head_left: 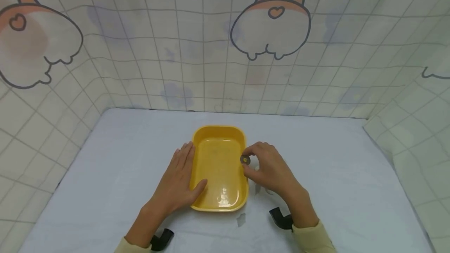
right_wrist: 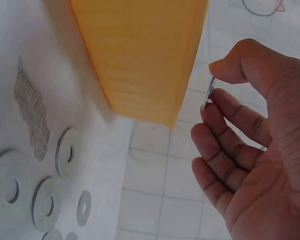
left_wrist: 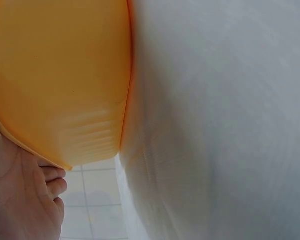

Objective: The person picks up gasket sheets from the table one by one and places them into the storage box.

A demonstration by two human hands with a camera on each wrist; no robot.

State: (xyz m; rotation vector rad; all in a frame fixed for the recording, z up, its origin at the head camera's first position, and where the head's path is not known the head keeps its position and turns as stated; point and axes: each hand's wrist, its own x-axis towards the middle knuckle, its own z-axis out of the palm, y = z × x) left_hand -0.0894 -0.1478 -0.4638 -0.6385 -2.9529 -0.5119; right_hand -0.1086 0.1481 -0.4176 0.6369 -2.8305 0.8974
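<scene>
Two hands are seen at a yellow tray (head_left: 218, 136) that lies on a white table (head_left: 334, 167). The left hand (head_left: 179, 180) is laid flat along the tray's left rim with fingers straight, and its thumb is hooked over the rim near the front corner. A small washer (head_left: 245, 160) is pinched between thumb and forefinger of the right hand (head_left: 268, 169), just at the tray's right rim and above the table; the other fingers are loosely curled. In the right wrist view the washer (right_wrist: 208, 93) is seen edge-on beside the tray wall (right_wrist: 140, 55), and several loose washers (right_wrist: 45, 185) of differing sizes are seen lying flat on the table below, next to a grey mesh scrap (right_wrist: 31, 112).
</scene>
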